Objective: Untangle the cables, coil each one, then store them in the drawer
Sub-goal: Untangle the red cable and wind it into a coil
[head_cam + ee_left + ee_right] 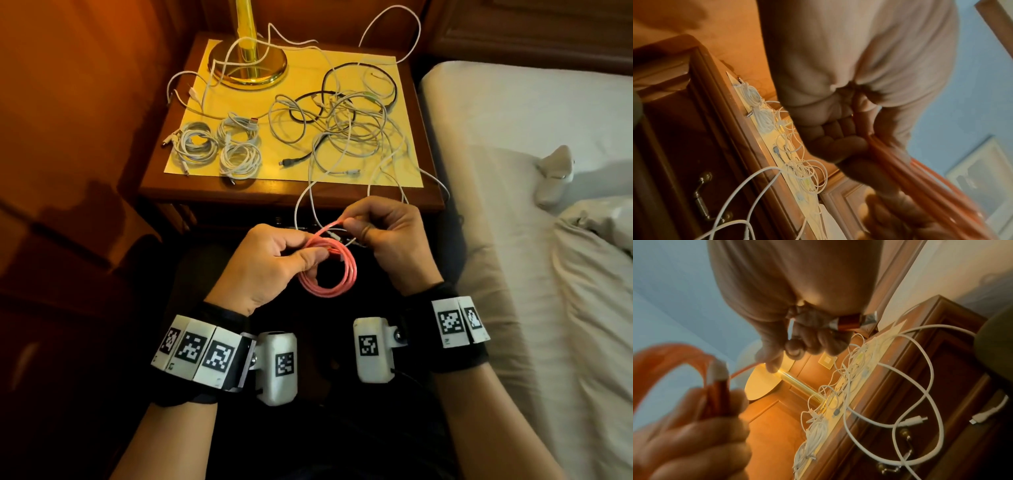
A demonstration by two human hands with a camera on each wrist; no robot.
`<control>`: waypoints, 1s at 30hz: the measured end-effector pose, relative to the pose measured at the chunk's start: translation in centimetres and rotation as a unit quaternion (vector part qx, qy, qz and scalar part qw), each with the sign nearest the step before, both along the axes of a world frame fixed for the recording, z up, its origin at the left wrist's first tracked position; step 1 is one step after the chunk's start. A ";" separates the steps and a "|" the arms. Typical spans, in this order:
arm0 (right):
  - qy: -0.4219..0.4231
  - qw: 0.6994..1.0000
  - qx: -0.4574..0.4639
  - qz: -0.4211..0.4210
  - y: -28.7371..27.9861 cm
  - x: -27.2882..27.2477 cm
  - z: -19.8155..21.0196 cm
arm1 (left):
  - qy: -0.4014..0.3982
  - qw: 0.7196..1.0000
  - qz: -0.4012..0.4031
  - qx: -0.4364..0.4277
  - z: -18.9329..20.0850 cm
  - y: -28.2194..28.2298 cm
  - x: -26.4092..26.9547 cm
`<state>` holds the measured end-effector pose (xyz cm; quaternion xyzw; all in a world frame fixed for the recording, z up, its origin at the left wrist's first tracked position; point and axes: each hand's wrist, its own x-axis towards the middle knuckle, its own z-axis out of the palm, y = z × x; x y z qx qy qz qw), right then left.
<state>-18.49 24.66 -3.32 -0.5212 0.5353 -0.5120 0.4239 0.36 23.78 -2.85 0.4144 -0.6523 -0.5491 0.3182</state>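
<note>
Holding a pink cable [327,270] low in the middle of the head view, wound into a round coil of several loops. Left hand [263,270] at lower centre, grip narrow: thumb and curled fingers pinching the coil's upper left edge. Right hand [387,240] just to its right, grip also narrow, thumb and forefinger pinching a pink strand that rises from the coil's top. Seen from the right wrist view: an orange-red plug with a silver tip [854,322] tucked among the right hand's curled fingers, and a second matching plug [718,381] against the coil at the left hand (blurred, so the exact hold cannot be told).

Spread across the upper middle of the head view, on a yellow mat [301,85] atop the wooden table [274,192]: a loose tangle of white and black cables [346,130] on the right part of the mat, and three coiled white cables [219,147] close together on the left part. Trailing off the table's front edge, one white cable [305,205] looping down behind both hands. Standing at the mat's upper left, a brass lamp base [248,63] with white cable draped across it.

Below the table top, in the left wrist view's lower left, a drawer front with a metal handle [702,196], closed. Along the right side of the head view, a bed [548,240] with pale sheets.
</note>
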 end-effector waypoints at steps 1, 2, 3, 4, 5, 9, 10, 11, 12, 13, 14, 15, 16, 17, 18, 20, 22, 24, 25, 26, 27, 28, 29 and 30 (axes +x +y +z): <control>-0.004 1.000 0.006 -0.010 -0.1 0.3 -0.3 | 0.007 1.000 0.014 -0.004 0.0 0.0 -0.1; -0.012 1.000 0.012 -0.018 -0.1 0.7 -0.6 | 0.014 0.999 0.031 -0.007 -0.1 0.0 -0.2; -0.020 0.999 0.015 -0.027 -0.1 1.0 -0.8 | 0.020 0.999 0.050 -0.008 -0.3 0.0 -0.2; -0.024 0.999 0.015 -0.037 -0.1 1.3 -1.1 | 0.025 0.997 0.069 -0.006 -0.4 0.0 -0.2; -0.017 0.998 0.011 -0.052 -0.2 1.6 -1.3 | 0.029 0.996 0.088 -0.005 -0.5 -0.1 -0.2; 0.024 0.996 0.019 -0.089 -0.2 2.5 -1.8 | 0.029 0.991 0.128 -0.015 -0.8 -0.1 -0.4; 0.012 0.997 0.027 -0.074 0.1 2.7 -1.8 | 0.029 0.990 0.134 -0.019 -0.8 -0.2 -0.4; 0.000 0.998 0.028 -0.056 0.4 3.0 -1.7 | 0.028 0.989 0.144 -0.022 -0.8 -0.2 -0.5; -0.009 0.999 0.029 -0.043 0.8 3.3 -1.6 | 0.025 0.987 0.155 -0.027 -0.9 -0.3 -0.5; -0.024 0.999 0.032 -0.034 1.0 3.4 -1.7 | 0.018 0.985 0.168 -0.033 -1.0 -0.4 -0.4; -0.050 0.997 0.043 -0.027 1.1 3.5 -1.8 | 0.010 0.983 0.177 -0.039 -1.1 -0.4 -0.4; -0.087 0.994 0.062 -0.022 1.2 3.6 -1.9 | 0.002 0.982 0.184 -0.042 -1.3 -0.4 -0.3; -0.130 0.988 0.082 -0.016 1.2 3.6 -2.0 | -0.003 0.981 0.191 -0.045 -1.4 -0.4 -0.3; -0.176 0.979 0.101 -0.011 1.2 3.6 -2.0 | -0.008 0.978 0.201 -0.048 -1.5 -0.4 -0.3; -0.218 0.969 0.114 -0.007 1.3 3.6 -1.9 | -0.012 0.976 0.213 -0.051 -1.6 -0.4 -0.3; -0.259 0.958 0.120 0.001 1.5 3.7 -1.8 | -0.018 0.970 0.235 -0.057 -1.7 -0.4 -0.4; -0.217 0.970 0.105 0.006 1.7 3.8 -1.9 | -0.027 0.967 0.243 -0.071 -1.8 -0.4 -0.5; -0.177 0.979 0.097 0.000 1.8 3.8 -2.1 | -0.045 0.965 0.238 -0.097 -1.8 -0.3 -0.7; -0.178 0.979 0.100 -0.007 1.7 3.8 -2.1 | -0.054 0.964 0.236 -0.111 -1.9 -0.3 -0.8; -0.189 0.976 0.109 -0.014 1.7 3.7 -2.0 | -0.063 0.963 0.232 -0.125 -2.0 -0.3 -0.9; -0.204 0.972 0.117 -0.019 1.7 3.7 -2.0 | -0.072 0.961 0.229 -0.140 -2.1 -0.2 -1.0; -0.222 0.966 0.129 -0.024 1.7 3.6 -1.9 | -0.081 0.959 0.225 -0.154 -2.2 -0.3 -1.1; -0.240 0.960 0.141 -0.030 1.7 3.7 -1.8 | -0.089 0.956 0.223 -0.168 -2.3 -0.3 -1.1; -0.251 0.955 0.151 -0.038 1.7 3.7 -1.8 | -0.095 0.954 0.220 -0.181 -2.5 -0.3 -1.1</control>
